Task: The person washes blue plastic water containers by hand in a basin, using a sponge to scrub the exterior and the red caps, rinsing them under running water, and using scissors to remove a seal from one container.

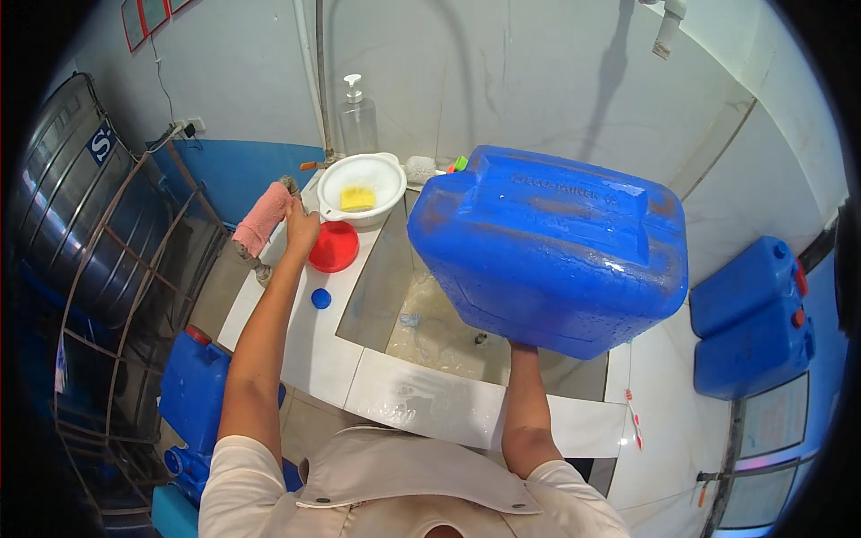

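Observation:
A large blue jerrycan (556,242) lies tilted on its side above the sink basin (368,309), wet on its surface. My right hand (523,348) supports it from beneath; its fingers are hidden by the can. To the left, my left hand (302,224) is closed at a metal pipe fitting (260,272) wrapped in a pink cloth (262,220). What exactly its fingers grip is hidden. Close by that hand are a white bowl (392,170) with a yellow sponge (357,198) inside, a red round lid (334,247) and a small blue cap (321,299).
A pump bottle (358,121) stands behind the bowl. Blue jerrycans (753,350) stand at the right, and another (193,381) at the lower left. A metal tank (90,197) in a rusty frame is on the left. A toothbrush (635,420) lies on the right ledge.

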{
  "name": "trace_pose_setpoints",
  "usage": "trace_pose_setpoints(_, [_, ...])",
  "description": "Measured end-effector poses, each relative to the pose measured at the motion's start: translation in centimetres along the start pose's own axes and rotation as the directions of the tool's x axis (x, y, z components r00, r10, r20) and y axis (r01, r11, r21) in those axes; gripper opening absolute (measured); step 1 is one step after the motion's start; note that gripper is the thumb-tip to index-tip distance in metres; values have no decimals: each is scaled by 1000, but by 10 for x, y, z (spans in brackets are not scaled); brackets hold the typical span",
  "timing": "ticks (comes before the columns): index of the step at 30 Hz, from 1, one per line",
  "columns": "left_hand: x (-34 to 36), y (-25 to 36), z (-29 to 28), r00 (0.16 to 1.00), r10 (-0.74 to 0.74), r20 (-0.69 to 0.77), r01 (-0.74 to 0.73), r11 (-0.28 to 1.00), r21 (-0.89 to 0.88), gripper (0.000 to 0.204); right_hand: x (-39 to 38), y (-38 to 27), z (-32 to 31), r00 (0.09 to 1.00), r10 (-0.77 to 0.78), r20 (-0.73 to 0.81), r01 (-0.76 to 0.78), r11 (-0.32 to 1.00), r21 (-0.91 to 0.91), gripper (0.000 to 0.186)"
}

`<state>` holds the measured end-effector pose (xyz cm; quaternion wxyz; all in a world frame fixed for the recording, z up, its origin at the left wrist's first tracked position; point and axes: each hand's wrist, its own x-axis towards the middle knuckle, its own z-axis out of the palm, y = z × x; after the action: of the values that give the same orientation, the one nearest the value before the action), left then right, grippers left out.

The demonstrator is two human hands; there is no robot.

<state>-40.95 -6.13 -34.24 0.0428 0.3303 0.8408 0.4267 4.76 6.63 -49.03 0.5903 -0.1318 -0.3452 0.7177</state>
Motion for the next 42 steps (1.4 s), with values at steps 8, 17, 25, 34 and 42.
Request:
trace_pose_setpoints(8, [-2, 5, 3, 1000, 14, 11, -14, 1000, 5, 62, -2, 3, -15, 999, 26, 20, -29, 990, 140, 43])
trace_pose_setpoints(17, [-9, 17, 8, 993, 74, -87, -71, 996, 45, 55, -3, -6, -8, 999, 37, -2, -35, 970, 239, 58])
trace_pose_setpoints(25, [-33, 8, -5, 980, 165, 112, -176, 979, 101, 43, -7, -4, -2, 998, 51, -23, -39, 930, 364, 72])
trace_pose_setpoints(34, [-31, 62, 0, 964, -76, 257, 212, 800, -561, 64, 18, -37, 27, 986, 3, 165, -60, 939, 339, 60])
trace_pose_setpoints(42, [-87, 103, 121, 904, 224, -363, -425, 546, -722, 58, 18, -21, 31, 986, -15, 164, 21, 999, -30, 49])
